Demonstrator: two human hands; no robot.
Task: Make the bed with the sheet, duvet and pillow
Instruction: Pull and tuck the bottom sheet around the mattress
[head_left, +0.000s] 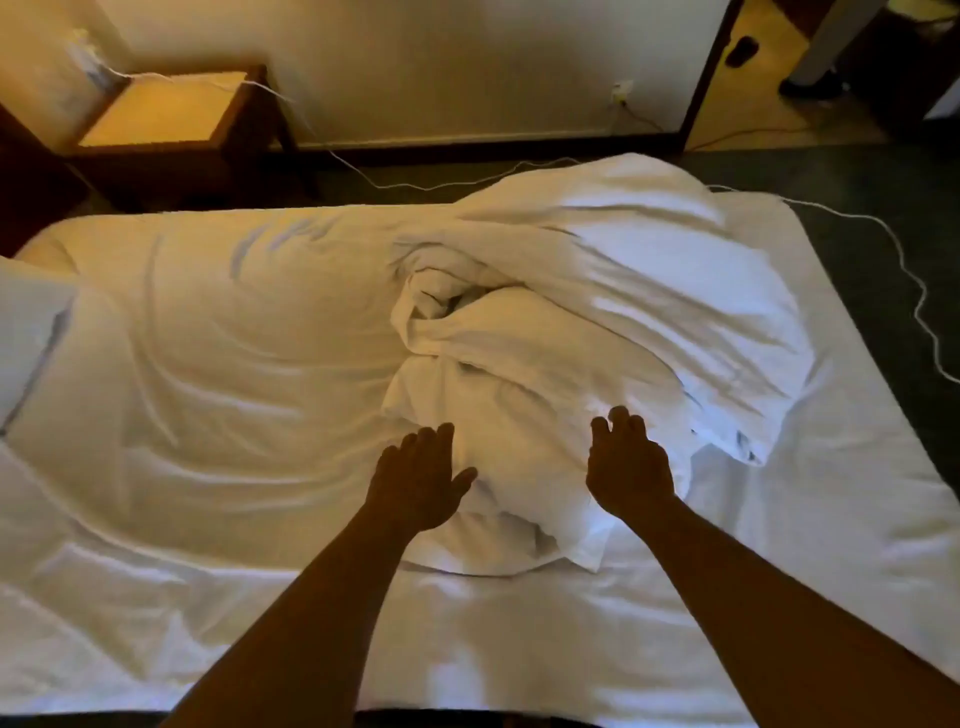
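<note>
We reach our left hand (418, 475) and right hand (628, 467), fingers spread, over the bunched duvet (597, 312). It lies right of centre on the wrinkled sheet (218, 364).

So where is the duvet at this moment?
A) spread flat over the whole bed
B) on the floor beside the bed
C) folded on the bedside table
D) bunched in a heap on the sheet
D: the duvet lies crumpled in a heap on the wrinkled sheet, with the left hand and right hand open just at its near edge.
</note>
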